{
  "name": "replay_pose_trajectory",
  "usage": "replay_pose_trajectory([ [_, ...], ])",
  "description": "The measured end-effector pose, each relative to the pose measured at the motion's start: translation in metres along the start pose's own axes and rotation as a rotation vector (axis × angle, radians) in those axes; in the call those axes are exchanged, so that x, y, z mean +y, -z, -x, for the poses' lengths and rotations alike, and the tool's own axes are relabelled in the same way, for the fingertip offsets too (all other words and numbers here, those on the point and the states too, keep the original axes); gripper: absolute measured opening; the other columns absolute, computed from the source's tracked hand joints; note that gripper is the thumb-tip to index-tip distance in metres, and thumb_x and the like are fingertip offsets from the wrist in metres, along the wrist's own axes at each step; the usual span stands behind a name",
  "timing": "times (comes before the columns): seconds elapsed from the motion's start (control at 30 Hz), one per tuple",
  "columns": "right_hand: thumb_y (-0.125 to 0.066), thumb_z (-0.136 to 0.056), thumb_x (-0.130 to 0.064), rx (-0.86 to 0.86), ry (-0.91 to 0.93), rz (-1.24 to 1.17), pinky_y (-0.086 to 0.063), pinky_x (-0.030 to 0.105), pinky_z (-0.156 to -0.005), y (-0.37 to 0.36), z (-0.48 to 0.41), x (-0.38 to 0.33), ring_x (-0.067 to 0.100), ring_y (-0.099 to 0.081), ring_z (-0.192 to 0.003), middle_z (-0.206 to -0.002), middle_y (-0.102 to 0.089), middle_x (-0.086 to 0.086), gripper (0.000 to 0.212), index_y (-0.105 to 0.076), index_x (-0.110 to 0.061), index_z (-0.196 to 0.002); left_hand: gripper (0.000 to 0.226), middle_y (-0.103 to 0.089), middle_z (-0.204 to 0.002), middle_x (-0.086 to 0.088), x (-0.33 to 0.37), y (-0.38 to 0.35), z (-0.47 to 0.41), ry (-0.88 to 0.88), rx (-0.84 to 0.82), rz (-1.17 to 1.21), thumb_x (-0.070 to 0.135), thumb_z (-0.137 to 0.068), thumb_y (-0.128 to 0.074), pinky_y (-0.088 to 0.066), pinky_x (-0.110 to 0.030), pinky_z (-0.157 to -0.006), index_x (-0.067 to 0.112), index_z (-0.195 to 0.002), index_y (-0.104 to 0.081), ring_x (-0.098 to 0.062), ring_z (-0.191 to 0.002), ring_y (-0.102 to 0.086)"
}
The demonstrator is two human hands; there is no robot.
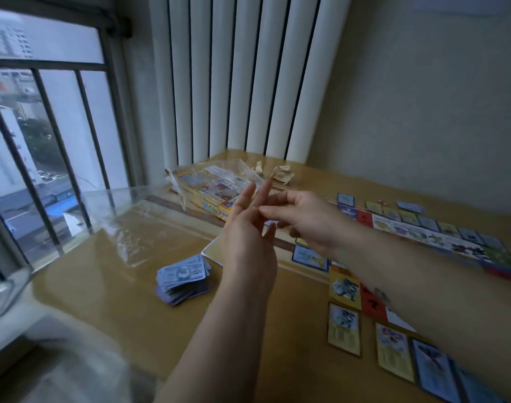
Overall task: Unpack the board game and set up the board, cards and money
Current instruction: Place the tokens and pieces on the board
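Wooden table (pixel 109 289) beside a barred window. Both hands are held together above it, the left hand (pixel 245 245) straight-fingered and the right hand (pixel 309 219) at its fingertips; any pinched item cannot be discerned. The loose money stack (pixel 184 279) below could probably be scattered by a lowered forearm. The board (pixel 422 232) and cards (pixel 344 325) lie at right.

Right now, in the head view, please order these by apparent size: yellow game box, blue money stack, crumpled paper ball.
1. yellow game box, partly hidden.
2. blue money stack, nearer the camera, so its real size is unsure.
3. crumpled paper ball, farthest.
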State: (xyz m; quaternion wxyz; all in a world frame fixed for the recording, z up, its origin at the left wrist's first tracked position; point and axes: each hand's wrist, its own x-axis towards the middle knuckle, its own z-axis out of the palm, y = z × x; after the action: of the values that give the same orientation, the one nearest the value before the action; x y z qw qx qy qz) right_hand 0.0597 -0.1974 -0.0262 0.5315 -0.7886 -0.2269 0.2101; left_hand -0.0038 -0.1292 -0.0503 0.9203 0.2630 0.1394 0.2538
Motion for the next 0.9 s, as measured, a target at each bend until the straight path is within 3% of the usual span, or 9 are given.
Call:
replay_pose_trajectory([
  [0.1,-0.067,-0.084,-0.013,-0.038,0.015,-0.155,-0.042,0.027,-0.076,-0.020,0.009,-0.001,0.008,-0.049,-0.075,-0.076,-0.061,-0.007,0.008,-0.063,-0.020,-0.083,0.037,-0.071,-0.110,0.000,0.013,0.014,0.017,-0.122,-0.052,-0.096,-0.002,-0.096,-0.032,-0.045,-0.037,-0.100,0.014,-0.114,-0.060,-0.017,-0.112,-0.062],
  [0.17,-0.067,-0.084,-0.011,-0.077,0.071,-0.126,-0.041,0.018,-0.067,-0.029,0.016,-0.001,0.005,-0.054,-0.070,-0.077,-0.064,-0.004,0.007,-0.065,-0.017,-0.083,0.036,-0.070,-0.110,0.003,0.024,0.030,0.026,-0.236,-0.089,-0.273,0.000,-0.097,-0.033,-0.050,-0.028,-0.093,0.018,-0.112,-0.061,-0.011,-0.109,-0.062],
  [0.23,-0.068,-0.084,-0.010,-0.102,0.102,0.007,-0.047,0.011,-0.067,-0.036,0.024,0.004,-0.002,-0.062,-0.070,-0.082,-0.069,-0.001,0.005,-0.066,-0.015,-0.084,0.032,-0.068,-0.109,0.008,0.038,0.050,0.032,-0.402,-0.075,-0.565,0.003,-0.098,-0.039,-0.050,-0.017,-0.082,0.024,-0.108,-0.061,-0.005,-0.105,-0.062],
  [0.3,-0.071,-0.083,-0.015,-0.151,0.078,0.233,-0.051,0.020,-0.083,-0.044,0.031,0.014,0.006,-0.066,-0.086,-0.087,-0.071,-0.002,0.005,-0.068,-0.019,-0.085,0.030,-0.066,-0.103,0.012,0.050,0.069,0.036,-0.548,-0.033,-0.858,0.004,-0.095,-0.046,-0.048,-0.013,-0.077,0.029,-0.100,-0.061,-0.004,-0.099,-0.062],
  [0.37,-0.071,-0.083,-0.021,-0.214,0.041,0.425,-0.049,0.025,-0.086,-0.054,0.035,0.026,0.009,-0.064,-0.092,-0.090,-0.070,-0.005,0.005,-0.069,-0.023,-0.087,0.030,-0.065,-0.095,0.015,0.056,0.085,0.039,-0.576,-0.039,-1.122,0.003,-0.092,-0.049,-0.046,-0.008,-0.066,0.031,-0.092,-0.061,0.001,-0.088,-0.061],
  [0.47,-0.071,-0.084,-0.021,-0.202,0.061,0.507,-0.045,0.017,-0.075,-0.069,0.036,0.037,0.005,-0.061,-0.083,-0.087,-0.069,-0.007,0.003,-0.070,-0.023,-0.085,0.028,-0.064,-0.086,0.021,0.054,0.102,0.044,-0.547,-0.053,-1.396,0.005,-0.089,-0.053,-0.046,-0.009,-0.066,0.031,-0.090,-0.062,0.007,-0.082,-0.059],
  [0.67,-0.071,-0.082,-0.020,-0.056,0.168,0.578,-0.031,0.007,-0.051,-0.079,0.035,0.048,-0.009,-0.047,-0.051,-0.078,-0.066,-0.009,0.002,-0.072,-0.021,-0.085,0.020,-0.067,-0.086,0.014,0.042,0.117,0.051,-0.534,-0.053,-1.539,0.011,-0.090,-0.055,-0.047,-0.020,-0.069,0.025,-0.096,-0.067,0.001,-0.075,-0.056],
  [0.83,-0.068,-0.085,-0.023,0.032,0.250,0.537,-0.034,0.004,-0.055,-0.054,0.045,0.037,-0.007,-0.046,-0.060,-0.078,-0.061,-0.012,0.009,-0.073,-0.017,-0.092,0.024,-0.067,-0.085,0.017,0.038,0.106,0.052,-0.531,-0.070,-1.500,0.010,-0.090,-0.054,-0.045,-0.011,-0.064,0.032,-0.093,-0.062,0.003,-0.074,-0.061],
  [0.9,-0.067,-0.086,-0.022,0.050,0.273,0.520,-0.035,0.004,-0.057,-0.035,0.058,0.032,-0.005,-0.049,-0.066,-0.080,-0.062,-0.012,0.010,-0.073,-0.017,-0.093,0.023,-0.068,-0.088,0.014,0.030,0.091,0.055,-0.550,-0.130,-1.467,0.008,-0.090,-0.055,-0.051,-0.020,-0.071,0.028,-0.097,-0.064,0.001,-0.078,-0.062],
])
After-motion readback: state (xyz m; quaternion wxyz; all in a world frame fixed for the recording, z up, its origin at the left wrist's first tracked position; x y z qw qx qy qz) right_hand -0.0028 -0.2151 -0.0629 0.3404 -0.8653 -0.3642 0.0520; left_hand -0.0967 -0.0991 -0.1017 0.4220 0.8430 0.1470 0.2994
